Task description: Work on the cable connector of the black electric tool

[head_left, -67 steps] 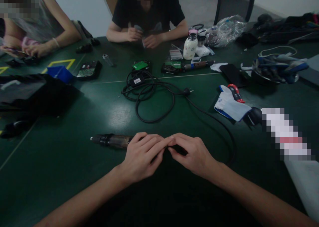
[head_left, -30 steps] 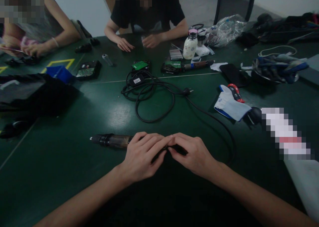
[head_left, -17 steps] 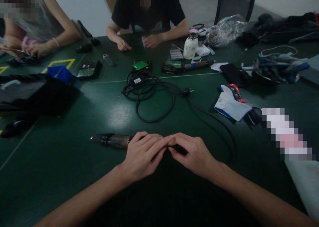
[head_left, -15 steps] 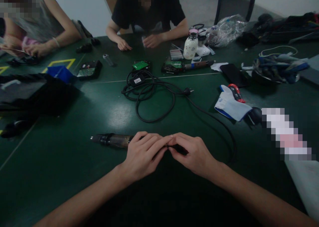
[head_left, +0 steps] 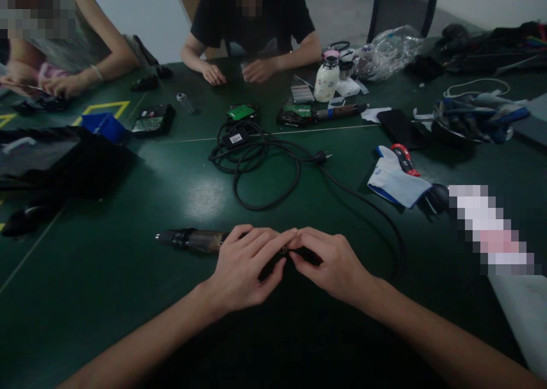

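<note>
An electric screwdriver [head_left: 200, 241] with a dark, brownish see-through body lies across the near part of the table, its tip pointing left. My left hand [head_left: 245, 266] is draped over its rear half with the fingers curved round it, and the thumb stands off a little below. Fingertips of my right hand [head_left: 331, 261] pinch the black tail end of the screwdriver, close against my left fingertips. What exactly sits between the fingertips is mostly covered. A black power cable [head_left: 269, 207] with a plug lies looped beyond my hands and curves down on the right.
Opened devices with green circuit boards [head_left: 241, 113] stand further back, beside another electric screwdriver [head_left: 342, 111]. To the right lie a white-blue glove [head_left: 393, 178], a red-black handled tool [head_left: 405, 160] and a phone [head_left: 401, 128]. A black bag [head_left: 64, 161] is at left. Two people sit across the table.
My left thumb has moved down and away from the right fingertips, opening a gap beneath the left fingers. My right hand and the screwdriver look the same.
</note>
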`<state>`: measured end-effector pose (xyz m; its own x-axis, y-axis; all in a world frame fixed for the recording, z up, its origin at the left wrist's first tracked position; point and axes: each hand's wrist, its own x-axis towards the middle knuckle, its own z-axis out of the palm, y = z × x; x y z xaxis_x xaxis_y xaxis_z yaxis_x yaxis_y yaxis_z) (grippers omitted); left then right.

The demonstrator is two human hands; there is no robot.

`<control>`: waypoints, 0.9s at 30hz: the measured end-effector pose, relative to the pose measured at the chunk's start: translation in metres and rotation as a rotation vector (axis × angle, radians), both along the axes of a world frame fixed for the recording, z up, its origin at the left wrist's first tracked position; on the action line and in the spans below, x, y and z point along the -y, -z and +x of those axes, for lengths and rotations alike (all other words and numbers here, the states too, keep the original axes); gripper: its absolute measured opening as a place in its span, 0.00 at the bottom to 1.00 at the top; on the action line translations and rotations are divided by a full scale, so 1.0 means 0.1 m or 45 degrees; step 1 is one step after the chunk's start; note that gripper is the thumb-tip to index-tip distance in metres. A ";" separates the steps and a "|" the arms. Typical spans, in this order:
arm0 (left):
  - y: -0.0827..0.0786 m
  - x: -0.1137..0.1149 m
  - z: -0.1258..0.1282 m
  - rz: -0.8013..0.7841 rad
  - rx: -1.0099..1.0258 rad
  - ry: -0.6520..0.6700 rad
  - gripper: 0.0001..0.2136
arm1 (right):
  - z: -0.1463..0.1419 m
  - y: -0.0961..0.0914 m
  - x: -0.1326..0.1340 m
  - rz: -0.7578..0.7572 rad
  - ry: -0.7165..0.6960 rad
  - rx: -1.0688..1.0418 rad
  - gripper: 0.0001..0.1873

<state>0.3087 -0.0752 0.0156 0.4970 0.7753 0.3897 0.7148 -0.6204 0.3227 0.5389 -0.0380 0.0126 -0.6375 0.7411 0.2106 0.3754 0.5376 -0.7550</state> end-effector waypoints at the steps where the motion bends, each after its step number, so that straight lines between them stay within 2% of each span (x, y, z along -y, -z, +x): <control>1: -0.01 0.00 0.00 -0.003 -0.002 0.010 0.26 | 0.00 0.00 0.00 -0.006 -0.007 0.004 0.05; 7: 0.00 -0.01 0.01 0.027 -0.001 -0.034 0.24 | 0.00 -0.01 0.00 -0.016 -0.004 -0.002 0.04; 11: 0.01 0.00 0.00 0.002 -0.008 0.008 0.25 | 0.00 -0.01 0.00 -0.014 -0.010 0.011 0.04; 16: 0.04 0.00 0.00 0.038 0.013 -0.035 0.22 | 0.00 0.02 0.00 -0.007 -0.017 0.010 0.04; 22: 0.02 -0.01 0.01 -0.021 0.009 -0.011 0.26 | 0.00 0.01 0.01 -0.020 0.004 -0.003 0.04; 27: 0.02 -0.01 0.01 0.012 0.023 -0.049 0.22 | 0.00 0.00 0.01 -0.021 -0.004 -0.009 0.04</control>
